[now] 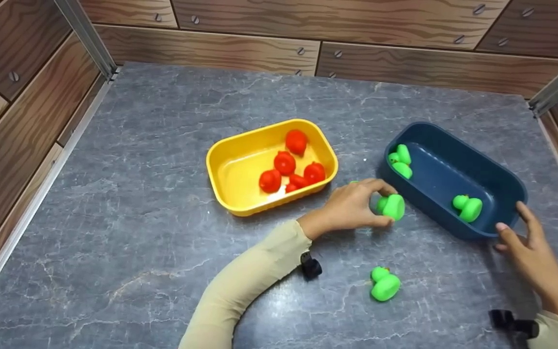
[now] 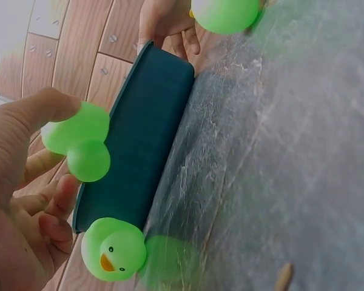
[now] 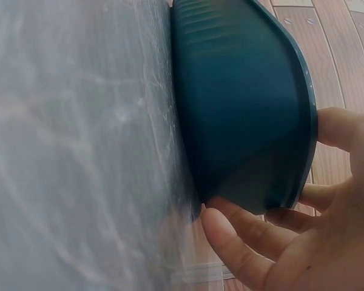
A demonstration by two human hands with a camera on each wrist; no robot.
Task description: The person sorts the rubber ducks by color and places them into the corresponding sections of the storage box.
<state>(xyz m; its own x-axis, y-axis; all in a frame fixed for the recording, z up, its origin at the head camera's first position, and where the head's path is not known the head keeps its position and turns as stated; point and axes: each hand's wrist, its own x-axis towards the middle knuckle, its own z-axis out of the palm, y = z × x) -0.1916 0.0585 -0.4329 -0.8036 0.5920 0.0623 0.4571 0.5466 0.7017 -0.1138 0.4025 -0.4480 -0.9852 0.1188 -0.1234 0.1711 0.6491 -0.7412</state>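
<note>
My left hand (image 1: 388, 206) pinches a green rubber duck (image 1: 395, 207) between thumb and fingers, just outside the near left wall of the dark blue tray (image 1: 443, 220). The left wrist view shows that duck (image 2: 85, 148) beside the tray (image 2: 145, 121), and a second duck (image 2: 112, 248) sitting on the table by the tray's end. My right hand (image 1: 511, 217) grips the tray's near right end, with its thumb over the rim and its fingers (image 3: 242, 242) against the wall. Green ducks lie in the tray, at its far left corner (image 1: 400, 162) and near the right (image 1: 468, 207).
Another green duck (image 1: 384, 285) lies on the grey marble tabletop near me. A yellow tray (image 1: 240, 169) left of the blue one holds several red ducks (image 1: 285, 162). Wood-patterned walls close in the table on the far, left and right sides.
</note>
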